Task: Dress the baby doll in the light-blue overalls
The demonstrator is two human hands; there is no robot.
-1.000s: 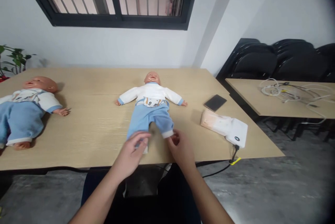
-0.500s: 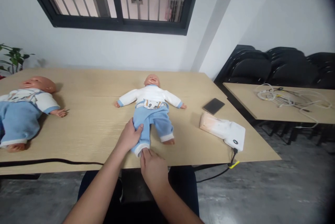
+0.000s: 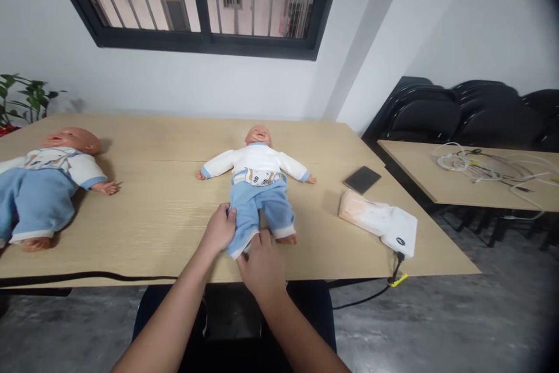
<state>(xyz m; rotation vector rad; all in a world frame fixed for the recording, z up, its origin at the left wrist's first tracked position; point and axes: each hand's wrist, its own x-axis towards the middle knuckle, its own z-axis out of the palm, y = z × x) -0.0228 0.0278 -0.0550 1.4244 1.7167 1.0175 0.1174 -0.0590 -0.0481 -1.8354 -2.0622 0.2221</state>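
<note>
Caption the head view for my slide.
Left hand holds light-blue cloth trousers of a white-shirted doll; right hand touches one white cuff.

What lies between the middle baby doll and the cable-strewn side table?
In the head view, right of the baby doll, lie a dark, flat, phone-like slab and a white device with a black cable plugged in.

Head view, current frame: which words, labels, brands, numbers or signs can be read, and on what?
Readable text: none.
Dark round mark on the cabled white device: too small to read.
Cartoon-face print on the middle doll: no lettering can be made out.
</note>
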